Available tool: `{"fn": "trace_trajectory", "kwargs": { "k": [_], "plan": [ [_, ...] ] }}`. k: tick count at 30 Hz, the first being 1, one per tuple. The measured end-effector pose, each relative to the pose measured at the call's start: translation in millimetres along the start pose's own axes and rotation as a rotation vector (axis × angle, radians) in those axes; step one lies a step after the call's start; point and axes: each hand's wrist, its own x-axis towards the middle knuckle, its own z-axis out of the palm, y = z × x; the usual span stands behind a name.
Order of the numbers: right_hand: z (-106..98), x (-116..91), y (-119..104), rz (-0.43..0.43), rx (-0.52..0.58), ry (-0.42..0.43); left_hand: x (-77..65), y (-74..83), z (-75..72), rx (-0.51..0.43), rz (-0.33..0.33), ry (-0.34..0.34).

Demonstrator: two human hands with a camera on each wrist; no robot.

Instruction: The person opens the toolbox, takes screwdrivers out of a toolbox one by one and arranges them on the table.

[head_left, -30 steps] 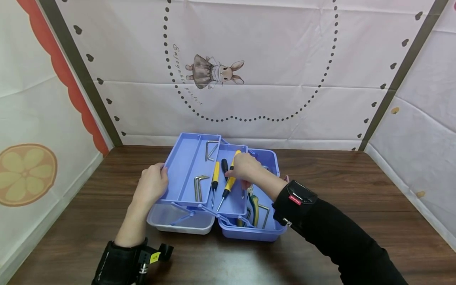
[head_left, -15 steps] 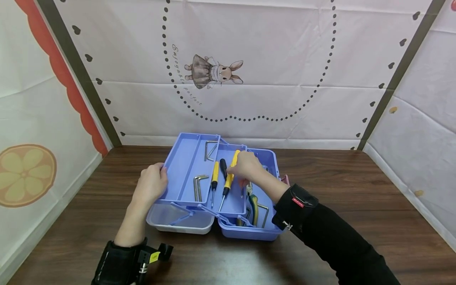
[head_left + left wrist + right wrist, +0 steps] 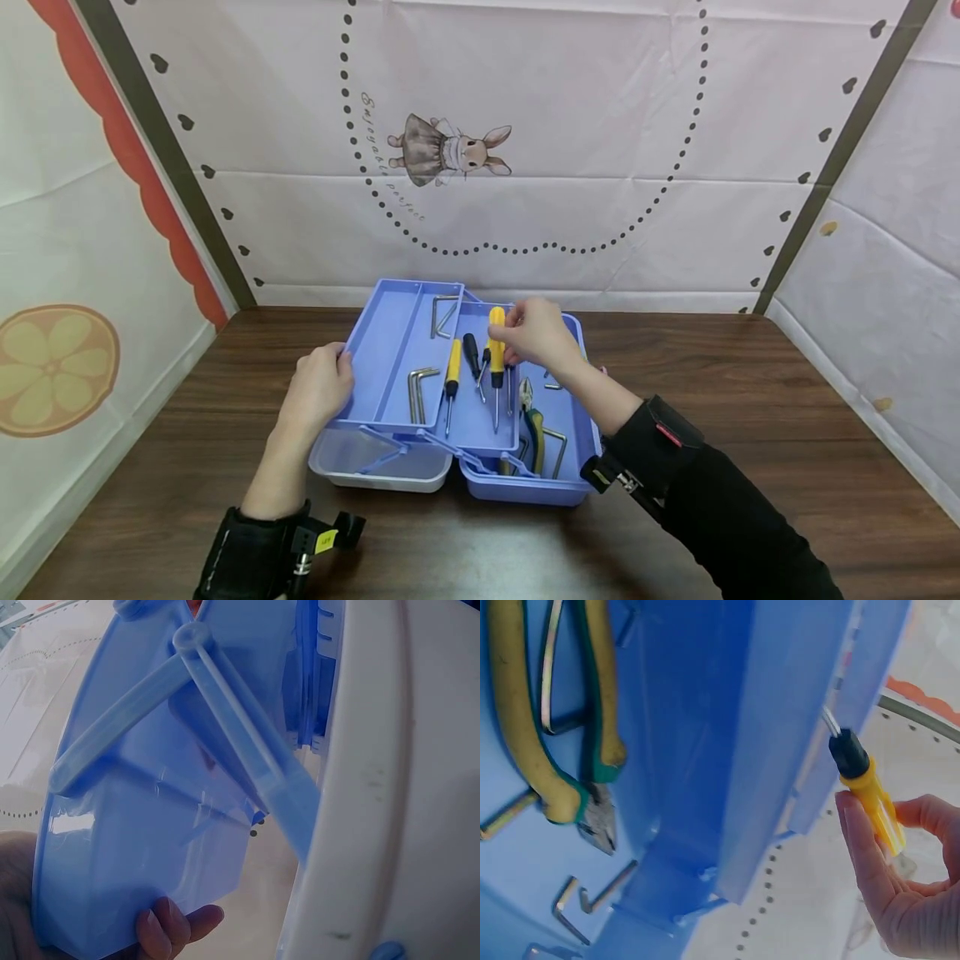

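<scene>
A blue toolbox (image 3: 525,494) stands unfolded on the table, its trays spread leftward. My left hand (image 3: 318,382) grips the outer side of the upper tray (image 3: 377,354); in the left wrist view its fingertips (image 3: 174,924) curl under the tray bottom. Between thumb and fingers, my right hand (image 3: 542,337) pinches the yellow handle of a screwdriver (image 3: 497,354), held upright with its shaft pointing down over the middle tray (image 3: 480,433). That tray also holds another yellow-handled screwdriver (image 3: 453,367) and a black-handled one (image 3: 471,350). A further tool behind the held screwdriver is partly hidden.
Hex keys (image 3: 418,393) lie in the upper tray. Pliers (image 3: 536,433) with yellow-green handles and more hex keys (image 3: 558,450) lie in the lower bin. The clear lid half (image 3: 382,479) sits beneath the left tray. Printed cloth walls (image 3: 600,125) surround the table (image 3: 712,417).
My right hand has lifted the yellow screwdriver from its slanted place in the middle tray and shifted right, turning it upright. My left hand stays on the upper tray.
</scene>
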Motion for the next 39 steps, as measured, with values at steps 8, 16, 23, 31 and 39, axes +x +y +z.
{"fn": "trace_trajectory", "kwargs": {
  "k": [8, 16, 23, 31, 39],
  "plan": [
    [-46.5, -5.0, -6.1, -0.04, 0.071, 0.097, -0.6, 0.8, -0.6, -0.002, 0.0, -0.001],
    [-91.7, -7.3, 14.8, -0.047, -0.149, 0.179, -1.7, -1.1, -0.4, -0.005, 0.002, -0.008],
    [-125.5, -9.5, 48.4, -0.024, -0.324, 0.223, -2.2, -2.7, 0.7, -0.013, 0.004, -0.013],
    [-146.1, -10.6, 105.6, 0.146, -0.507, 0.318, -2.6, -2.4, 0.0, -0.014, -0.001, -0.009],
    [-156.2, -15.3, 155.5, 0.296, -0.587, 0.331, -3.0, -2.4, -0.1, -0.02, 0.007, 0.002]
  ]
}}
